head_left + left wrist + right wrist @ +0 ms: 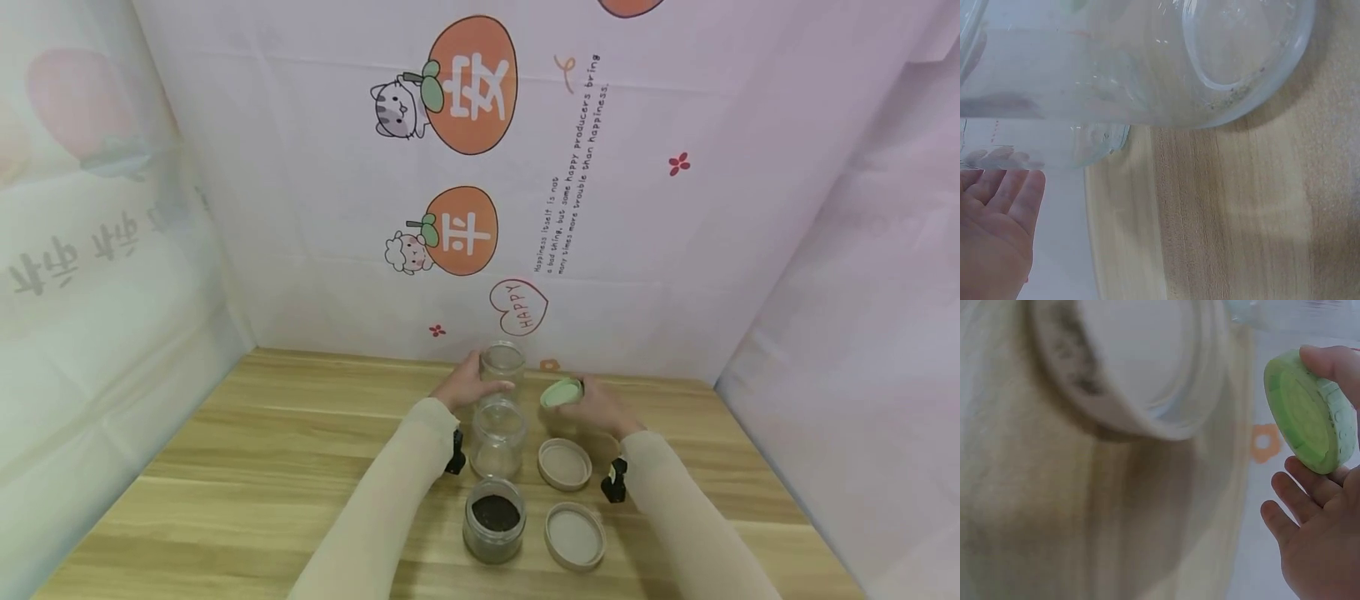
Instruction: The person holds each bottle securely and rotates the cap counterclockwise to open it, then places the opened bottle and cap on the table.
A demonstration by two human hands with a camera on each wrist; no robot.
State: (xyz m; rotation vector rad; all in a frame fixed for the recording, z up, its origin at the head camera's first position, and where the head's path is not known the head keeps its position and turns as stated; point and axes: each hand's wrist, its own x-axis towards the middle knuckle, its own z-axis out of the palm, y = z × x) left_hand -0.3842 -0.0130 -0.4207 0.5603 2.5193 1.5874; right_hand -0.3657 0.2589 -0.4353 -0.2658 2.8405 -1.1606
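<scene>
Around a clear jar (pixel 503 367) at the back is my left hand (pixel 465 383), its thumb across the near side and its fingers along the left. In the left wrist view the fingertips (pixel 1025 194) meet the wall of that jar (pixel 1054 147). My right hand (pixel 600 406) pinches a light green lid (pixel 562 393) between thumb and fingers, to the right of the jar. The right wrist view shows this lid (pixel 1307 412) held tilted on edge, its hollow inside facing left.
A second clear jar (pixel 497 454) stands nearer, and in front of it a jar with dark contents (pixel 492 533). Two beige lids, one farther (pixel 565 464) and one nearer (pixel 574 537), lie to their right on the wooden table (pixel 300 467). A printed white cloth (pixel 315 250) hangs behind.
</scene>
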